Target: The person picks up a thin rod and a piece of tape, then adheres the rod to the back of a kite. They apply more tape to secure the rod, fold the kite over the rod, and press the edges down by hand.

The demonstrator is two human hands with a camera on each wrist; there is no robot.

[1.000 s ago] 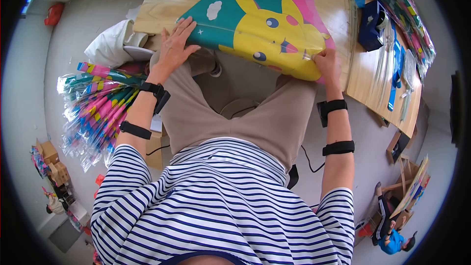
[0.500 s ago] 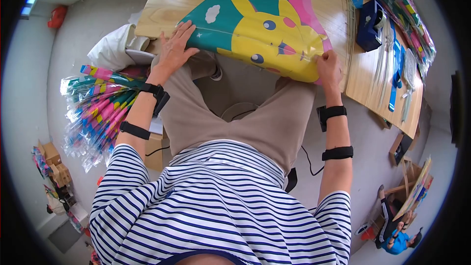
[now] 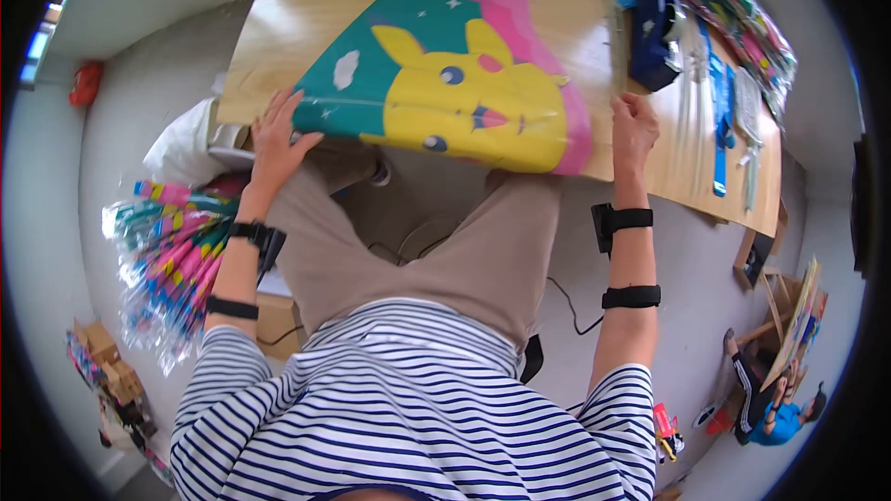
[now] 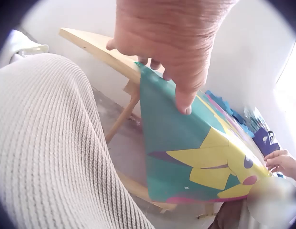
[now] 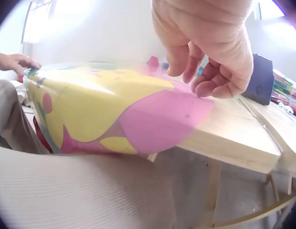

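Observation:
A glossy printed sheet (image 3: 473, 116) with a yellow cartoon character on green and pink lies across the table, its near part bending down over the edge toward my lap. My left hand (image 3: 278, 141) rests on the sheet's green left corner, fingers extended along it and thumb apart. In the left wrist view the thumb (image 4: 185, 107) touches the green surface. Just past the pink right edge, my right hand (image 3: 635, 137) is held close over the bare wood. Its fingers (image 5: 219, 83) are curled, and no object shows between them in the right wrist view.
On the wooden table (image 3: 687, 181) stand a dark blue tape dispenser (image 3: 652, 46), blue strips (image 3: 720, 130) and thin clear rods. Wrapped bundles lie at the back right. More wrapped bundles (image 3: 176, 250) hang at my left. Another person (image 3: 780, 413) sits far right.
My right hand has let go of the sheet's right edge and moved right, off it. The wrinkles there have flattened. My left hand stays at the green corner while the whole view has shifted.

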